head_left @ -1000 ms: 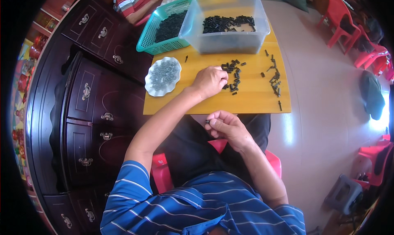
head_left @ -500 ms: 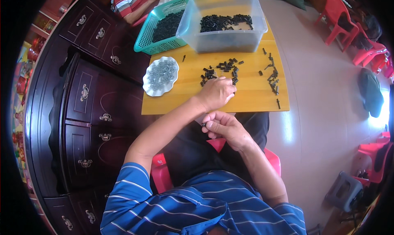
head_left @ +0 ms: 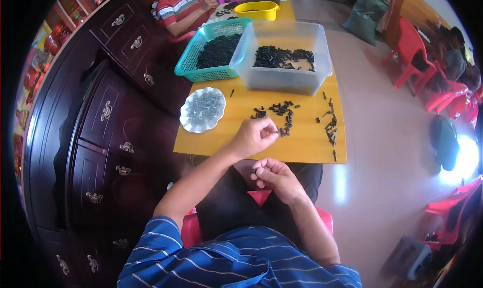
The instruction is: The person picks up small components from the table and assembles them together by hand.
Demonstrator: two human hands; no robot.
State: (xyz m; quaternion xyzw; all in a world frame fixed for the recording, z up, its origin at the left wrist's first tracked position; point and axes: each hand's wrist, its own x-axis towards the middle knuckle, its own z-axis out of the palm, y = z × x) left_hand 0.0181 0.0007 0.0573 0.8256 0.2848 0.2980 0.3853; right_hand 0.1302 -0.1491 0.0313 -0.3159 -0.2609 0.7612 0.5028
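Observation:
My left hand (head_left: pixel 255 136) hovers over the front of the yellow table, its thumb and fingers pinched together; whatever is between them is too small to make out. Just beyond it lies a loose pile of small black plastic pieces (head_left: pixel 282 108), short and tube-like. Below the table's front edge, over my lap, my right hand (head_left: pixel 279 180) closes its thumb and fingers on a small black plastic piece (head_left: pixel 253 171). To the left of the pile stands a white wavy-rimmed dish (head_left: pixel 188 121) full of thin, clear or silvery small parts.
A clear plastic bin (head_left: pixel 282 83) and a green basket (head_left: pixel 183 69), both with black pieces inside, stand behind. More black pieces (head_left: pixel 331 123) line the table's right side. Dark drawers (head_left: pixel 95 152) flank the left. Another person (head_left: pixel 181 11) sits beyond, near a yellow tub (head_left: pixel 256 12).
My left hand has drawn back from the black pile, with its fingertips pinched. My right hand keeps its grip on the small black piece. The head view has tilted up, showing more beyond the bins.

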